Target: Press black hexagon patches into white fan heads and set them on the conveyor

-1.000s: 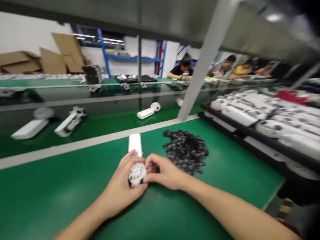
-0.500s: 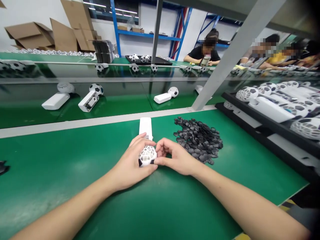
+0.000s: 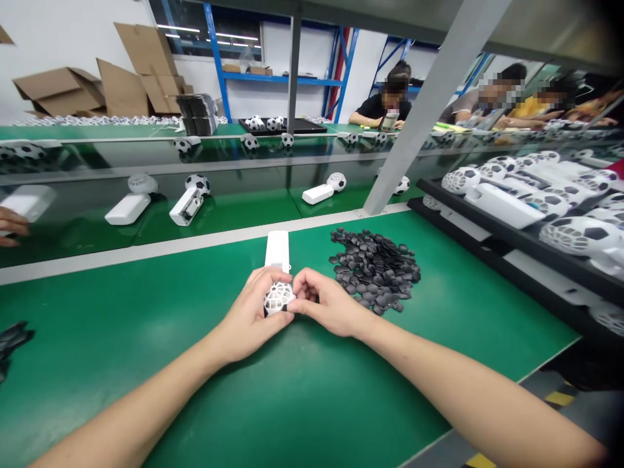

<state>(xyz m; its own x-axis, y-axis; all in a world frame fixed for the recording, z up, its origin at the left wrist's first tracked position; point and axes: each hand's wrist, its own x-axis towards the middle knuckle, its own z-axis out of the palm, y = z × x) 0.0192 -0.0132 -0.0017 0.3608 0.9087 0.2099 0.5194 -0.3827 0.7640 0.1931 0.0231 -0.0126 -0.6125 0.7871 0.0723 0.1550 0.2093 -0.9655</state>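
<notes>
A white device with a rectangular handle and a round lattice head point(image 3: 279, 298) lies on the green table, handle pointing away from me. Black patches show at the lower rim of the head. My left hand point(image 3: 251, 312) is wrapped round the head's left side, thumb along the near edge. At the head's right side, my right hand point(image 3: 324, 302) has thumb and forefinger pressed on the rim; any small piece between them is hidden. Right of the hands lies a pile of black pieces point(image 3: 377, 266).
Stacked black trays point(image 3: 517, 244) of white devices stand at the right. Beyond the table edge, a green conveyor point(image 3: 263, 208) carries more devices. A slanted grey post point(image 3: 414, 117) rises ahead. Another person's hand point(image 3: 12, 224) is at far left. Dark pieces point(image 3: 14, 338) lie at the left.
The view has shifted slightly. A person's hand and a white device have entered at the far left, and the near conveyor devices have moved right. My hands keep their hold on the head.
</notes>
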